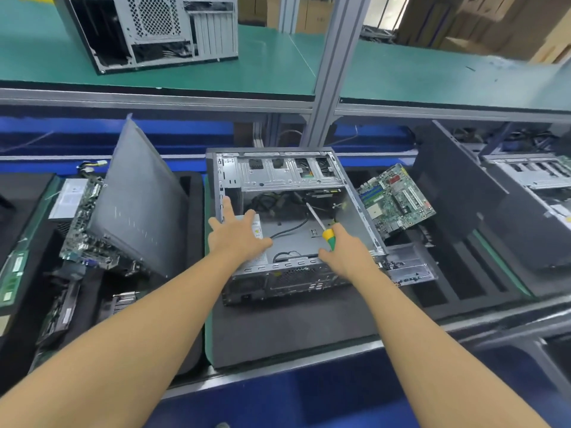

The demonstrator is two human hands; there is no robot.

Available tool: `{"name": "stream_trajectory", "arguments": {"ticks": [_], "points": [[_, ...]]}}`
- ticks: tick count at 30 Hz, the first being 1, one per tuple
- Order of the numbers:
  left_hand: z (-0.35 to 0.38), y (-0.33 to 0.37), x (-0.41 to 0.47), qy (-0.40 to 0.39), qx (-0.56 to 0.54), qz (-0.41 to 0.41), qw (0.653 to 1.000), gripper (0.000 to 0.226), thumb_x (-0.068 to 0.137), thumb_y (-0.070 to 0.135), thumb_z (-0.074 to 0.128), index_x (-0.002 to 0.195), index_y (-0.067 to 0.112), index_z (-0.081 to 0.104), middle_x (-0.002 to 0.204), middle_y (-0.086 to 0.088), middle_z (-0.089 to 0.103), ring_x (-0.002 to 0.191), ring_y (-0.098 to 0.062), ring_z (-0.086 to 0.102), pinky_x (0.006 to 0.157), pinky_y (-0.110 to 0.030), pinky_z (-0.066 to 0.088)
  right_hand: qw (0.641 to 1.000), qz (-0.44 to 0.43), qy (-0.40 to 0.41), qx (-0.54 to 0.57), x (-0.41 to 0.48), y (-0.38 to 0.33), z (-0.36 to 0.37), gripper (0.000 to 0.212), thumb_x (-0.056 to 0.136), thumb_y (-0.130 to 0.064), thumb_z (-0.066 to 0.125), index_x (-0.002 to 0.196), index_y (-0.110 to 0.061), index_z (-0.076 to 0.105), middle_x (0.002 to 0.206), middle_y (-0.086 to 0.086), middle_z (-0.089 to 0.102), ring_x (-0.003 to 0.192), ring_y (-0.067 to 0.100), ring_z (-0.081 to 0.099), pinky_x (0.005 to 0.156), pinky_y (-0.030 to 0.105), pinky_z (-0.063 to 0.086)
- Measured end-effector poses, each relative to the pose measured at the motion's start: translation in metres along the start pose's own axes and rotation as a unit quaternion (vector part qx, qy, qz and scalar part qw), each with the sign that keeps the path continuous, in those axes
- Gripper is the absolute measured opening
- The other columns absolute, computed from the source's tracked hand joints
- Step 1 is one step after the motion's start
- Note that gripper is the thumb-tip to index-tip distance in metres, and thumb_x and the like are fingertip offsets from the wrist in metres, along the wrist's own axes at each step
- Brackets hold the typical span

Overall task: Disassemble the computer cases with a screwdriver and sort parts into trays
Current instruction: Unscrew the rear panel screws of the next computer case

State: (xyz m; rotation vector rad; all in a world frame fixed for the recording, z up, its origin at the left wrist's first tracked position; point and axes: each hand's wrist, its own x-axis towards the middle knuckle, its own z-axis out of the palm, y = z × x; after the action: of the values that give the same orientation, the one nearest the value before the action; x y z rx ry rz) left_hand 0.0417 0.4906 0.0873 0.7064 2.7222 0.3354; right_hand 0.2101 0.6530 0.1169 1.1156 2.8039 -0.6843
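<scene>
The computer case [287,180] lies open side up on a dark foam pad [278,329] at the centre of the workbench, with its rear port panel facing the person. The drive cage occupies the far end. The case floor is mostly bare, and a black cable [290,227] loops across it.

The left hand [238,234] lies flat at the near-left corner of the case, fingers straight and spread wide, over the silver power supply [258,233]. Its fingertips reach the left wall of the case. It grips nothing.

The right hand [347,256] is at the near-right part of the case, fingers curled round the yellow-and-green handle of the screwdriver [328,234]. The metal shaft points up and to the left, into the case interior (the tip ends near the wiring below the drive cage; whether it touches a screw cannot be told).

To the right of the case, a green motherboard [397,200] lies tilted in a black foam tray [463,273], and a small metal bracket [412,267] lies just beside the case's near-right corner. To the left, a grey side panel [136,205] leans upright with a second circuit board [83,223] beside it. Another case [148,29] stands on the green shelf [272,66] behind.
</scene>
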Motion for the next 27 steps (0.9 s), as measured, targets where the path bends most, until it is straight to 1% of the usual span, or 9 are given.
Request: {"name": "stream_trajectory", "arguments": {"ticks": [4,7,11,14,17,19,22,25,27], "points": [[0.010,0.001,-0.008,0.017,0.015,-0.005,1.000,0.082,0.075,0.073,0.056,0.146,0.049,0.024,0.162,0.003,-0.021,0.140,-0.049,0.017,0.076,-0.040,0.043,1.000,-0.012,0.007,0.006,-0.006,0.008,0.000,0.038,0.092,-0.029,0.059,0.121,-0.013,0.040,0.092,0.014,0.057,0.079,0.035,0.055,0.064,0.036,0.042],[0.010,-0.001,-0.012,-0.003,0.030,0.005,1.000,0.085,0.078,0.078,0.050,0.151,0.048,0.017,0.163,0.001,-0.022,0.141,-0.050,0.015,0.095,-0.049,0.045,0.999,-0.022,0.002,0.031,-0.011,0.012,-0.003,0.029,0.094,-0.027,0.057,0.114,-0.013,0.042,0.090,0.014,0.056,0.077,0.034,0.054,0.060,0.036,0.038],[0.008,-0.013,-0.023,0.006,0.050,0.065,0.997,0.074,0.090,0.074,0.034,0.155,0.047,0.009,0.166,-0.001,-0.018,0.149,-0.044,-0.011,0.120,-0.057,0.009,0.983,-0.085,0.072,0.149,-0.034,0.018,0.007,0.013,0.102,-0.028,0.046,0.102,-0.015,0.051,0.099,0.006,0.054,0.084,0.024,0.049,0.067,0.037,0.036],[0.017,-0.028,-0.041,0.074,0.114,0.179,0.974,0.060,0.098,0.063,0.021,0.155,0.045,0.020,0.167,0.000,-0.013,0.153,-0.024,-0.015,0.123,-0.050,-0.004,0.951,-0.064,0.045,0.300,-0.065,0.019,0.025,0.017,0.106,-0.033,0.038,0.104,-0.022,0.051,0.097,-0.001,0.064,0.078,0.019,0.054,0.071,0.040,0.043],[0.019,-0.033,-0.054,0.028,0.123,0.250,0.960,0.068,0.090,0.075,0.005,0.152,0.051,0.021,0.165,0.013,-0.009,0.153,-0.016,-0.008,0.123,-0.045,-0.007,0.878,-0.005,-0.052,0.475,-0.084,0.007,0.046,0.010,0.105,-0.024,0.042,0.107,-0.024,0.052,0.081,-0.005,0.069,0.062,0.012,0.056,0.064,0.037,0.048],[0.017,-0.037,-0.055,-0.011,0.141,0.269,0.953,0.075,0.083,0.085,0.011,0.151,0.055,0.020,0.164,0.016,-0.010,0.153,-0.017,-0.010,0.122,-0.048,-0.010,0.831,0.007,-0.101,0.547,-0.094,-0.001,0.057,0.016,0.104,-0.015,0.044,0.115,-0.022,0.052,0.079,-0.001,0.068,0.061,0.013,0.057,0.062,0.035,0.052],[0.019,-0.041,-0.058,-0.009,0.183,0.282,0.942,0.066,0.090,0.069,0.045,0.150,0.053,0.023,0.165,0.012,-0.013,0.153,-0.022,-0.011,0.122,-0.051,-0.007,0.777,-0.001,-0.151,0.611,-0.110,-0.005,0.068,0.012,0.106,-0.016,0.047,0.117,-0.018,0.050,0.081,0.006,0.064,0.062,0.022,0.059,0.054,0.038,0.056],[0.022,-0.037,-0.062,0.021,0.162,0.279,0.946,0.057,0.094,0.060,0.051,0.147,0.051,0.033,0.167,0.011,-0.003,0.154,-0.023,-0.005,0.122,-0.051,-0.004,0.759,0.013,-0.159,0.631,-0.121,-0.003,0.074,0.011,0.106,-0.021,0.045,0.116,-0.019,0.051,0.078,0.005,0.058,0.053,0.021,0.052,0.044,0.028,0.045],[0.022,-0.035,-0.063,0.026,0.156,0.282,0.946,0.053,0.095,0.059,0.049,0.146,0.050,0.036,0.167,0.011,0.000,0.154,-0.022,-0.003,0.122,-0.051,-0.003,0.772,0.016,-0.160,0.615,-0.128,0.000,0.080,0.012,0.107,-0.021,0.042,0.117,-0.020,0.050,0.075,0.003,0.056,0.049,0.019,0.047,0.042,0.025,0.035]]}}
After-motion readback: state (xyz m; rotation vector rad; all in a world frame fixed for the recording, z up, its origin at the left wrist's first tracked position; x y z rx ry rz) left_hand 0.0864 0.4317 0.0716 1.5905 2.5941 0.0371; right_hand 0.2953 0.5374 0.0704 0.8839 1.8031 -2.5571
